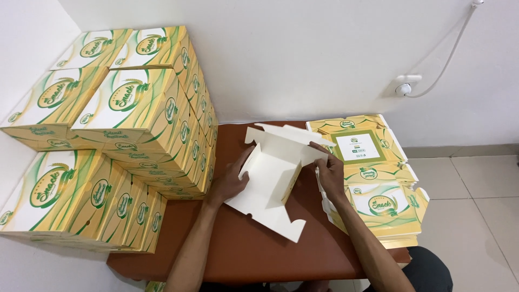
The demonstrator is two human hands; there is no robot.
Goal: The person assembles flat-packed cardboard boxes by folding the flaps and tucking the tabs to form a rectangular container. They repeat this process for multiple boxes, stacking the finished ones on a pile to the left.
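Brown table (248, 254) bearing a white unfolded carton blank (270, 178) at centre, a stack of flat printed blanks (373, 184) at three o'clock, and stacked folded yellow-green boxes (135, 124) at nine o'clock.

left hand (230, 181): bare, no ring or glove
right hand (331, 172): bare, no ring or watch
forearms: bare, no sleeves in view
legs: dark garment, lower right

Bright, even indoor light, soft shadows, sharp focus, slight wide-angle edge distortion.
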